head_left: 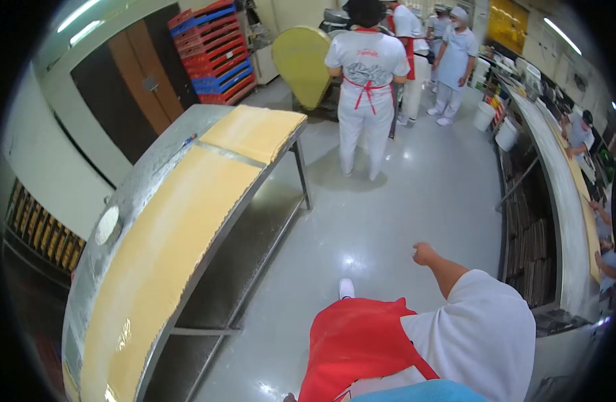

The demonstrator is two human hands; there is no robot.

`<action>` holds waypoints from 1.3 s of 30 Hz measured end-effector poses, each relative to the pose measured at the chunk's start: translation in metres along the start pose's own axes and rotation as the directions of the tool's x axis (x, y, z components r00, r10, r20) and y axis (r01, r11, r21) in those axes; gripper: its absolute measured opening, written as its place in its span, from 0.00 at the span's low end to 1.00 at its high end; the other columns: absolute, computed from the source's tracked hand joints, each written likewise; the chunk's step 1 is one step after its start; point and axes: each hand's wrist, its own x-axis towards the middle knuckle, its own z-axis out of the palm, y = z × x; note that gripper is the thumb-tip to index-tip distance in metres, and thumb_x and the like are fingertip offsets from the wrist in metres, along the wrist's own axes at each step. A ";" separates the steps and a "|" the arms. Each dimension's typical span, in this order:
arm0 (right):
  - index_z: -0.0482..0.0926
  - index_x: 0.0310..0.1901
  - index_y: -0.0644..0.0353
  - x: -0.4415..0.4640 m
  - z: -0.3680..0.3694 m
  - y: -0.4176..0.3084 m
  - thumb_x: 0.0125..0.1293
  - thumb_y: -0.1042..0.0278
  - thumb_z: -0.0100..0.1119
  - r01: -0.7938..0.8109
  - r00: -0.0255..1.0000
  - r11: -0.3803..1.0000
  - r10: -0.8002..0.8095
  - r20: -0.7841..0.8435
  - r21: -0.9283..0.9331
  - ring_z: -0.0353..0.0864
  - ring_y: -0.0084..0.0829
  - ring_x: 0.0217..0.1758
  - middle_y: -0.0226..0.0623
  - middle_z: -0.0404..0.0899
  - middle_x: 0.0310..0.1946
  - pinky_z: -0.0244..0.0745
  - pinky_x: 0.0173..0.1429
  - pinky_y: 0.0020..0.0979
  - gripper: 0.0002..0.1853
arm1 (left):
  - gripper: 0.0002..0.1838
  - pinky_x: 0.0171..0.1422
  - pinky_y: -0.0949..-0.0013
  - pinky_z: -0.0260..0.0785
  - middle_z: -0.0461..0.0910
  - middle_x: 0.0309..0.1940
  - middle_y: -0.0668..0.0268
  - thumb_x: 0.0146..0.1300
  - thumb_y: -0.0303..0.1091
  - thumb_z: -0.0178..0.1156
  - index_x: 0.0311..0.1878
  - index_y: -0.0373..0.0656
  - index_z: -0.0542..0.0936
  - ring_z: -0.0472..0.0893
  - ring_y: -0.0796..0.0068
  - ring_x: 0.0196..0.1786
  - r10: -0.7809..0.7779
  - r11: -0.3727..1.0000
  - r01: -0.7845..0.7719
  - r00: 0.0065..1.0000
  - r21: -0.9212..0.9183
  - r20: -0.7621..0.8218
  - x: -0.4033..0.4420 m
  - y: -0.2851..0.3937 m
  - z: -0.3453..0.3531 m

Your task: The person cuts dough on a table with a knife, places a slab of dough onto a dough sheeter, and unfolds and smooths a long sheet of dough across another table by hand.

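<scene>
My right hand (423, 254) hangs out over the floor in front of me with its fingers curled in, and nothing shows in it. Of my left hand (290, 397), only a sliver appears at the bottom edge, so its fingers are hidden. To my left, a long yellow dough sheet (177, 214) lies along a steel table (164, 144), apart from both hands. Beyond a narrow gap lies a shorter dough sheet (251, 130). A round container of white powder (108, 226) sits at the table's far side.
A person in a red-tied apron (367, 87) stands ahead beside a yellow machine cover (298, 67). Other people work farther back and along the right-hand table (549, 154). White buckets (507, 134) stand near it. Stacked red and blue crates (214, 53) are by the brown doors (137, 74).
</scene>
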 end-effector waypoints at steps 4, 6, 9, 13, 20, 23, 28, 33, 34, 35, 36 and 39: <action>0.82 0.57 0.59 -0.059 -0.029 0.037 0.58 0.69 0.58 -0.193 0.981 0.981 0.193 -0.026 0.033 0.80 0.50 0.61 0.50 0.82 0.55 0.76 0.65 0.43 0.23 | 0.40 0.75 0.57 0.63 0.68 0.69 0.37 0.63 0.41 0.66 0.71 0.24 0.64 0.70 0.47 0.71 0.081 0.993 -0.085 0.995 0.081 0.060 0.023 0.028 0.003; 0.82 0.56 0.58 -0.086 -0.043 0.057 0.57 0.71 0.57 -0.294 0.954 0.951 0.298 -0.038 0.093 0.81 0.50 0.59 0.49 0.83 0.54 0.78 0.63 0.44 0.23 | 0.40 0.75 0.57 0.63 0.68 0.69 0.37 0.63 0.41 0.66 0.71 0.25 0.65 0.70 0.47 0.71 0.112 0.985 -0.122 0.990 0.120 0.089 0.028 0.043 0.007; 0.83 0.56 0.55 -0.097 -0.044 0.085 0.57 0.71 0.58 -0.419 0.894 0.891 0.438 -0.089 0.178 0.82 0.49 0.58 0.48 0.83 0.54 0.79 0.61 0.44 0.23 | 0.40 0.75 0.57 0.63 0.68 0.69 0.37 0.63 0.42 0.66 0.71 0.25 0.65 0.70 0.47 0.71 0.157 0.967 -0.178 0.980 0.180 0.123 0.029 0.070 0.010; 0.83 0.57 0.52 -0.091 -0.039 0.135 0.57 0.72 0.59 -0.485 0.844 0.831 0.526 -0.104 0.273 0.82 0.47 0.58 0.46 0.83 0.53 0.79 0.61 0.43 0.23 | 0.40 0.75 0.57 0.63 0.68 0.68 0.38 0.62 0.43 0.66 0.70 0.25 0.65 0.71 0.46 0.71 0.198 0.933 -0.238 0.966 0.270 0.166 0.021 0.113 0.028; 0.83 0.56 0.52 -0.094 -0.043 0.217 0.58 0.70 0.58 -0.474 0.876 0.835 0.479 0.055 0.279 0.78 0.47 0.62 0.48 0.77 0.62 0.77 0.63 0.46 0.22 | 0.40 0.75 0.57 0.64 0.69 0.68 0.38 0.62 0.44 0.67 0.70 0.26 0.66 0.71 0.46 0.71 0.164 0.868 -0.245 0.963 0.432 0.215 -0.018 0.179 0.080; 0.82 0.56 0.53 -0.121 -0.003 0.293 0.58 0.69 0.57 -0.458 0.880 0.855 0.474 -0.010 0.242 0.77 0.48 0.64 0.51 0.77 0.61 0.76 0.65 0.46 0.22 | 0.40 0.75 0.57 0.64 0.69 0.68 0.38 0.61 0.45 0.67 0.70 0.26 0.67 0.71 0.46 0.71 0.134 0.835 -0.235 0.964 0.498 0.230 -0.041 0.199 0.102; 0.82 0.49 0.65 -0.181 0.024 0.394 0.57 0.67 0.58 -0.648 0.759 0.749 0.621 0.196 0.139 0.80 0.53 0.59 0.53 0.82 0.53 0.79 0.60 0.46 0.18 | 0.41 0.75 0.56 0.64 0.69 0.68 0.38 0.61 0.46 0.67 0.70 0.27 0.68 0.71 0.46 0.70 0.088 0.793 -0.219 0.965 0.569 0.249 -0.073 0.206 0.123; 0.82 0.46 0.68 -0.192 0.029 0.432 0.55 0.68 0.59 -0.704 0.702 0.655 0.702 0.123 0.274 0.82 0.55 0.56 0.56 0.83 0.49 0.79 0.59 0.47 0.18 | 0.41 0.75 0.56 0.64 0.69 0.68 0.38 0.60 0.47 0.67 0.69 0.27 0.68 0.72 0.46 0.70 0.081 0.726 -0.247 0.957 0.641 0.277 -0.084 0.201 0.125; 0.82 0.46 0.68 -0.188 0.032 0.436 0.55 0.68 0.59 -0.702 0.704 0.656 0.699 0.127 0.279 0.82 0.55 0.56 0.56 0.83 0.49 0.79 0.59 0.47 0.18 | 0.41 0.75 0.56 0.64 0.69 0.68 0.38 0.60 0.47 0.67 0.69 0.28 0.68 0.72 0.46 0.70 0.086 0.701 -0.262 0.954 0.663 0.287 -0.084 0.200 0.124; 0.82 0.48 0.68 -0.179 0.028 0.432 0.55 0.68 0.59 -0.672 0.726 0.663 0.679 0.113 0.331 0.82 0.55 0.56 0.56 0.83 0.50 0.79 0.59 0.46 0.19 | 0.41 0.75 0.56 0.64 0.69 0.68 0.38 0.60 0.47 0.67 0.69 0.28 0.68 0.72 0.46 0.70 0.090 0.678 -0.278 0.950 0.681 0.299 -0.086 0.201 0.122; 0.82 0.50 0.67 -0.171 0.028 0.433 0.55 0.69 0.59 -0.638 0.747 0.669 0.659 0.095 0.381 0.82 0.55 0.56 0.56 0.83 0.51 0.78 0.60 0.45 0.20 | 0.41 0.75 0.56 0.64 0.69 0.68 0.38 0.60 0.48 0.67 0.69 0.28 0.69 0.72 0.46 0.70 0.095 0.655 -0.298 0.944 0.694 0.316 -0.086 0.201 0.121; 0.83 0.50 0.63 -0.154 0.031 0.425 0.55 0.69 0.58 -0.510 0.821 0.755 0.570 -0.028 0.412 0.82 0.51 0.56 0.53 0.84 0.49 0.77 0.62 0.42 0.20 | 0.41 0.74 0.56 0.64 0.69 0.68 0.38 0.60 0.48 0.67 0.69 0.28 0.69 0.72 0.46 0.70 0.129 0.550 -0.393 0.912 0.737 0.389 -0.082 0.198 0.118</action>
